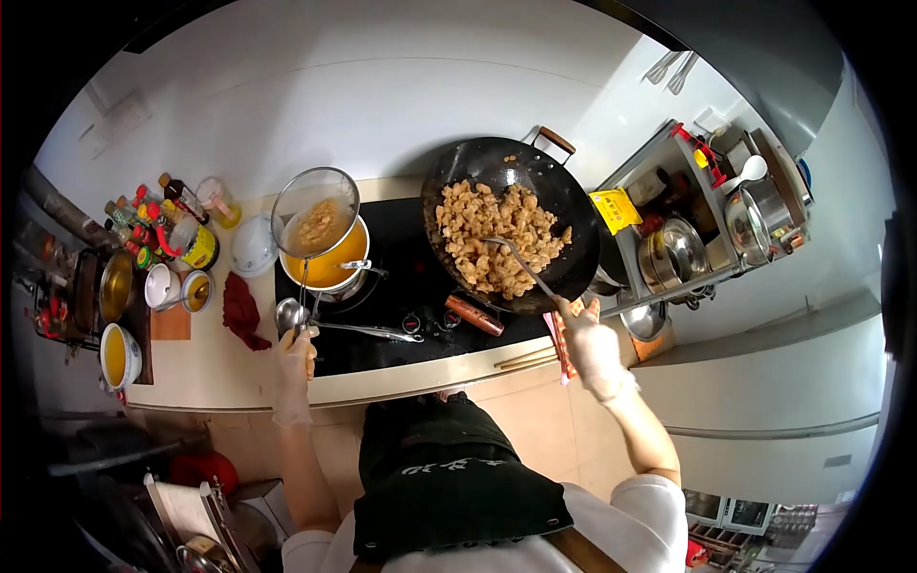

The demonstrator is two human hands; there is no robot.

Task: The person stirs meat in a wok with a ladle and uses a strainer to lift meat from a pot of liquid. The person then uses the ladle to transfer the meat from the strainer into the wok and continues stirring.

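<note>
My left hand (294,368), in a clear glove, is closed around the handle of a mesh strainer (316,191). Browned pieces of food (323,224) lie in the strainer, which is tilted over a white pot (357,283) of orange-yellow liquid. My gloved right hand (594,353) grips a long-handled metal spatula (531,271). Its head is partly buried in the chunks of browned meat (497,215) inside a large black wok (578,205). The wok's wooden handle (474,315) points toward me.
A metal ladle (368,331) lies across the black cooktop (382,358). Sauce bottles (196,244), a dark red cloth (245,313) and bowls, including one of yellow liquid (118,355), stand left. Right of the wok are a shelf (712,229) with metal bowls and a yellow packet (616,208). Chopsticks (525,361) lie at the counter's front edge.
</note>
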